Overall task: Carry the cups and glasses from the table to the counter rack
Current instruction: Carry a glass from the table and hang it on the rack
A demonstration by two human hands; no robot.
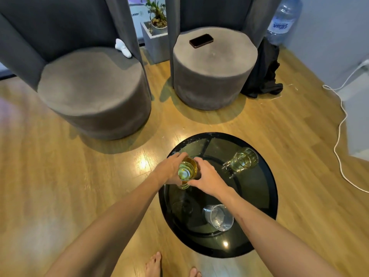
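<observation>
I have both hands around one glass (186, 171) at the far left of the round tabletop (267, 188). My left hand (169, 168) wraps its left side and my right hand (207, 179) its right, fingers closed on it. It stands upright, so I should lift it straight up. Two more glasses wait: one far right (244, 161), one near (219, 216)

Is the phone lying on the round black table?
No, the phone lies on the right grey stool, away from the black table, which carries only glasses.
</observation>
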